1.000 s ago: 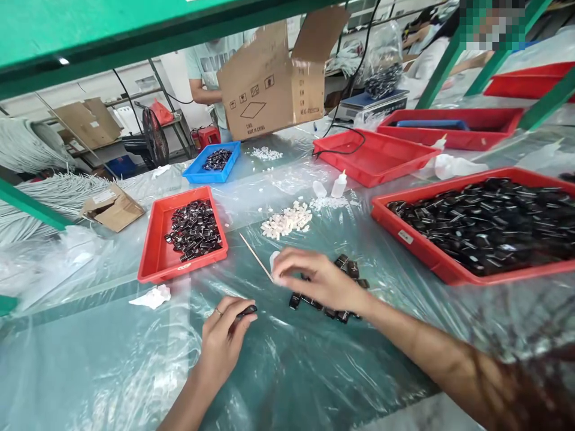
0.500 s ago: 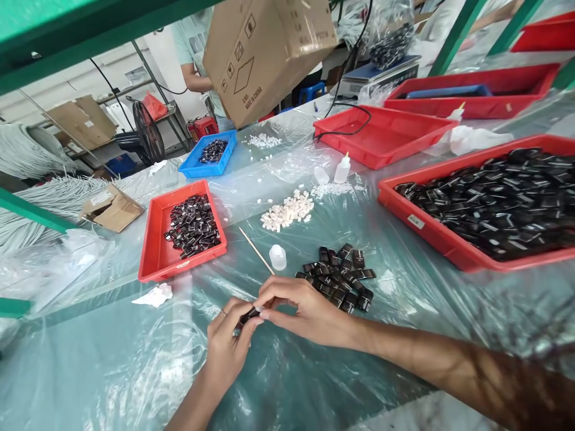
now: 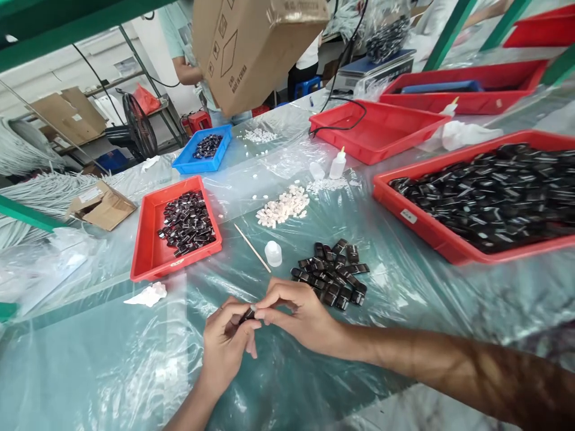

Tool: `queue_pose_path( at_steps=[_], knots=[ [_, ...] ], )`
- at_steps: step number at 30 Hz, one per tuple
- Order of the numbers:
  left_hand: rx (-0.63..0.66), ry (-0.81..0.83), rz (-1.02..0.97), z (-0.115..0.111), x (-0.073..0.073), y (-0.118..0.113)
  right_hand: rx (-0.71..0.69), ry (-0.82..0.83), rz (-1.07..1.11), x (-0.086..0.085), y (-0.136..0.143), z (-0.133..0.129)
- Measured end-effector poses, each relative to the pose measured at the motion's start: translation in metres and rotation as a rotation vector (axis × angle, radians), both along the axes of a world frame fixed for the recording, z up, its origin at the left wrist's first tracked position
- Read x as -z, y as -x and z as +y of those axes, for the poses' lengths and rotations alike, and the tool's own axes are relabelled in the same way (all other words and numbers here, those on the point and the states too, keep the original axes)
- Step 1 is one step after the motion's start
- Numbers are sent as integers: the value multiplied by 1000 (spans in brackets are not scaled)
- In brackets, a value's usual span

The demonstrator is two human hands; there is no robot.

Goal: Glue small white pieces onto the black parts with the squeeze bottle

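Observation:
Between finger and thumb, my left hand (image 3: 224, 341) holds a small black part (image 3: 247, 315). My right hand (image 3: 300, 312) is closed at the upper end of that part, its thumb and fingertips pinching a small pale piece (image 3: 253, 307). Just behind my right hand lies a loose pile of black parts (image 3: 332, 269). A small clear cup (image 3: 273, 254) and a thin wooden stick (image 3: 252, 247) rest on the plastic-covered table (image 3: 112, 359) beyond my hands. Farther back is a heap of white pieces (image 3: 283, 206).
A red tray (image 3: 137, 239) of black parts stands left, a larger one (image 3: 462, 257) right. Behind are a blue tray (image 3: 179, 164), an emptier red tray (image 3: 377, 134) and a squeeze bottle (image 3: 338, 164). A person (image 3: 186, 72) stands near a carton (image 3: 256, 54) at the back.
The whole view has shifted slightly, so the trays and table appear a little further left and up. My hands remain together at the black part, with the left fingers slightly rearranged.

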State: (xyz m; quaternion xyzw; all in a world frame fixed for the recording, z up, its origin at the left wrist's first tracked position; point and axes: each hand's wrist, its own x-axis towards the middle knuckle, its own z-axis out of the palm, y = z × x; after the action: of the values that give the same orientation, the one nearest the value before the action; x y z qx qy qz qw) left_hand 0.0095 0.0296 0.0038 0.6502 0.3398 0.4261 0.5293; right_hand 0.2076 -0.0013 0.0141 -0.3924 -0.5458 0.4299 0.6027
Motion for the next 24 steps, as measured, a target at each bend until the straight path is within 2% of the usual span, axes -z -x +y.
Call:
queue_pose_path(
  at_steps=[3,7,11,15,18,19,21,24],
  knots=[
    [-40,65,-75,-1,0,-3,-3,-21,-19,2,0,1],
    [-127,71,-92,3,0,-1,-46,-101,-117,-9,-8,5],
    [-127,66,-28,9,1,4,-91,-152,-302,-17,-18,11],
    [-165,117,69,20,5,4,-103,-203,-384,-9,-20,16],
    [-173,202,173,30,4,2,-131,-311,-488,-8,-27,23],
    [-173,210,195,33,2,1,-108,-350,-552,-10,-33,28],
    [-184,221,220,35,-3,0,32,-365,-684,-15,-58,43],
    [-179,295,275,32,-7,3,349,-178,-758,-13,-119,80]
  ],
)
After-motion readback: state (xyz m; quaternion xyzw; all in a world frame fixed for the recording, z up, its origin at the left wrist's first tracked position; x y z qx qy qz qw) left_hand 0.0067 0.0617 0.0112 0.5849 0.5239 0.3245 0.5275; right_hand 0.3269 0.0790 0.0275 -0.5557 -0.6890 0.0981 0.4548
